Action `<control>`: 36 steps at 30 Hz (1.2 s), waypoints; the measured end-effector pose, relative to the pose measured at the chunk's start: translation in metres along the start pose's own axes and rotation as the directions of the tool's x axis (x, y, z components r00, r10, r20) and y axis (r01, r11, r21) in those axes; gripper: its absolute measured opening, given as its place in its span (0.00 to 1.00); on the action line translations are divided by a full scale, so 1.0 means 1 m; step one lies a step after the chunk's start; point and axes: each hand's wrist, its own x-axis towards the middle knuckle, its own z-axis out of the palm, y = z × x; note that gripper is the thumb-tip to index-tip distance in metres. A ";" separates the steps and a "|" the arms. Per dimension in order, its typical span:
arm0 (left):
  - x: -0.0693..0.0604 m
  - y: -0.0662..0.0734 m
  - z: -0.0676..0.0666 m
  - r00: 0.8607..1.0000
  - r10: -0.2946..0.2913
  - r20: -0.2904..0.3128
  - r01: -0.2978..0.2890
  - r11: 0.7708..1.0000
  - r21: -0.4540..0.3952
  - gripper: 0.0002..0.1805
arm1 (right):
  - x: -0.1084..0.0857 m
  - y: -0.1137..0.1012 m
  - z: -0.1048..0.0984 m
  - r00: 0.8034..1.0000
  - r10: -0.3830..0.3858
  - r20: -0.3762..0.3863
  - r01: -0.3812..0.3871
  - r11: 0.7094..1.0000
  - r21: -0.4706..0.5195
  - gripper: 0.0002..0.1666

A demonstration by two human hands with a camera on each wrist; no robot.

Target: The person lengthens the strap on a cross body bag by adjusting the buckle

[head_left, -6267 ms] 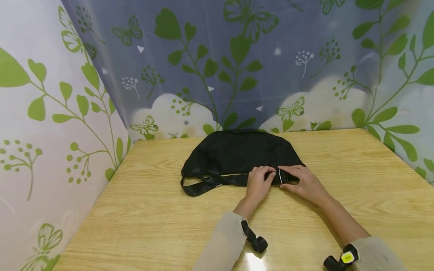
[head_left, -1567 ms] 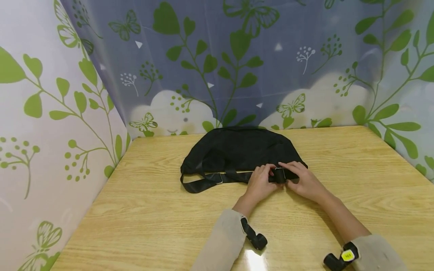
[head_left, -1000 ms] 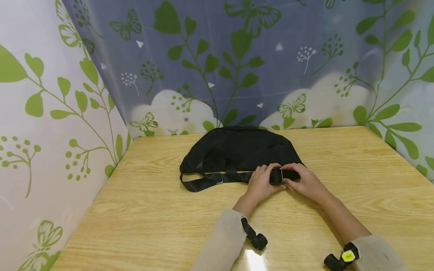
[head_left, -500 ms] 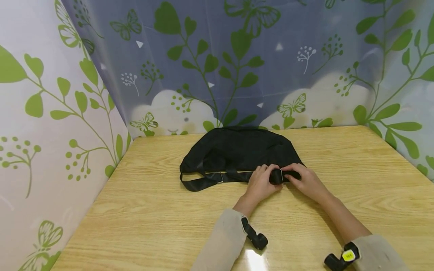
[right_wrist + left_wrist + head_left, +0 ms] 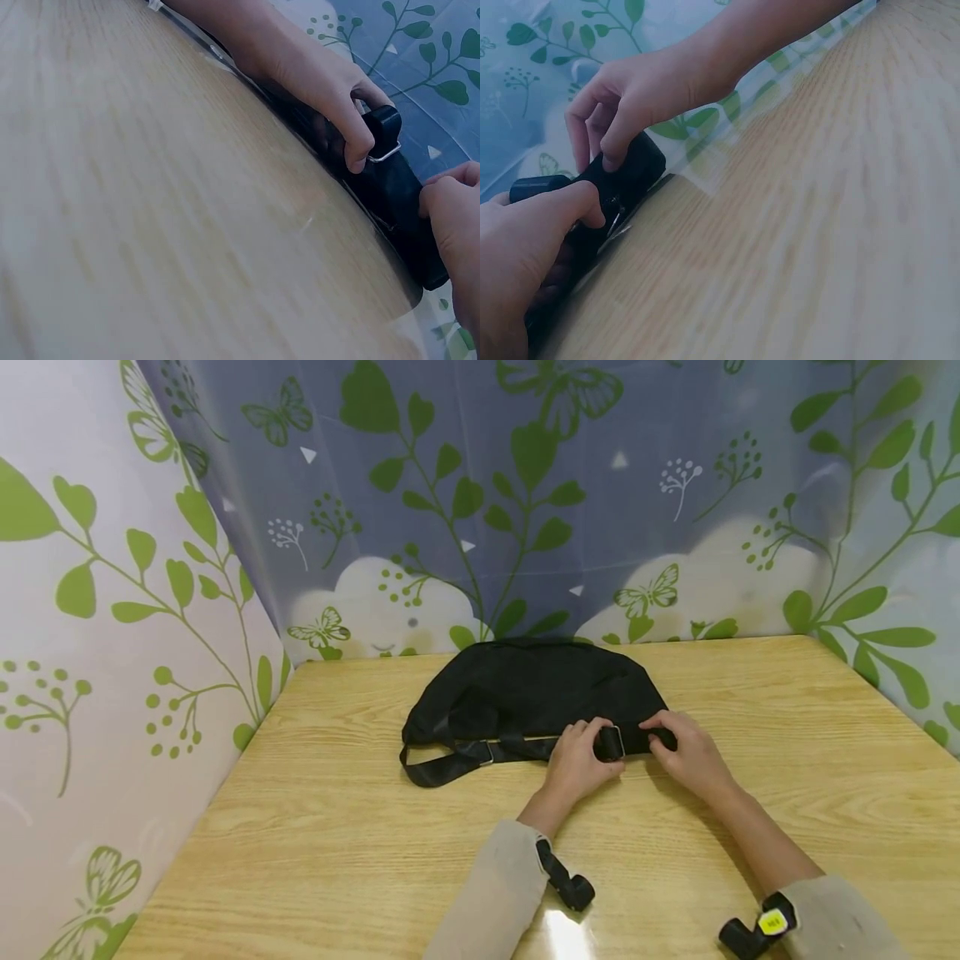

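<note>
A black bag lies on the table with its strap along the front edge, looped at the left. My left hand grips the strap beside a metal buckle, where the webbing stands up in a loop; the right wrist view shows this loop and the silver buckle. Right of the buckle, my right hand pinches black fabric at the bag's right end. In the left wrist view, the right hand has thumb and fingers bent down onto the black material.
The wooden table reaches back to a blue curtain with green leaves and butterflies. A pale patterned curtain stands along the left side, another at the right. Each sleeve has a black wrist device, one on the left.
My right hand has moved right, away from the buckle, to the bag's right end. My left hand stays at the strap, and the buckle is tilted more than before.
</note>
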 end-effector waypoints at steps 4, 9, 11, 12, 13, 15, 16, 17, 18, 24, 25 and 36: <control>0.000 0.000 -0.001 1.000 0.016 0.016 -0.017 1.000 0.026 0.29 | -0.001 0.000 -0.001 1.000 -0.013 -0.010 0.013 1.000 -0.026 0.14; -0.001 -0.001 -0.001 0.996 0.062 0.059 -0.065 0.996 0.053 0.29 | -0.002 -0.002 0.001 0.992 -0.115 0.050 0.116 0.993 -0.012 0.19; -0.002 -0.001 -0.001 0.995 0.071 0.073 -0.075 0.996 0.051 0.29 | -0.002 -0.004 0.002 0.987 -0.143 0.072 0.143 0.990 0.006 0.21; -0.002 -0.001 -0.001 0.994 0.074 0.078 -0.077 0.996 0.048 0.30 | -0.002 -0.005 0.003 0.985 -0.152 0.077 0.151 0.988 0.011 0.21; -0.002 -0.001 -0.001 0.994 0.075 0.080 -0.079 0.996 0.045 0.30 | -0.002 -0.005 0.004 0.984 -0.159 0.075 0.159 0.987 0.013 0.20; -0.002 -0.001 -0.002 0.994 0.075 0.083 -0.079 0.996 0.045 0.30 | -0.002 -0.005 0.005 0.984 -0.166 0.065 0.165 0.986 0.014 0.19; -0.002 -0.001 -0.002 0.994 0.074 0.084 -0.078 0.996 0.044 0.30 | -0.002 -0.005 0.005 0.984 -0.167 0.057 0.166 0.986 0.016 0.18; -0.002 -0.001 -0.002 0.994 0.072 0.083 -0.076 0.996 0.041 0.30 | -0.002 -0.005 0.006 0.985 -0.167 0.051 0.167 0.986 0.019 0.18; -0.002 -0.001 -0.002 0.994 0.070 0.082 -0.073 0.997 0.038 0.29 | -0.001 -0.005 0.006 0.985 -0.169 0.046 0.168 0.986 0.019 0.17; -0.001 -0.001 -0.001 0.998 0.028 0.055 -0.028 1.000 0.000 0.28 | 0.002 -0.003 0.004 0.988 -0.156 0.005 0.156 0.987 -0.047 0.16; 0.000 -0.001 0.000 0.999 0.018 0.046 -0.018 1.000 -0.005 0.28 | 0.002 -0.002 0.004 0.989 -0.147 -0.009 0.146 0.987 -0.070 0.16; 0.001 -0.001 -0.002 0.999 0.029 0.027 -0.029 0.999 0.024 0.28 | 0.001 -0.001 0.002 0.993 -0.118 -0.009 0.115 0.981 -0.158 0.16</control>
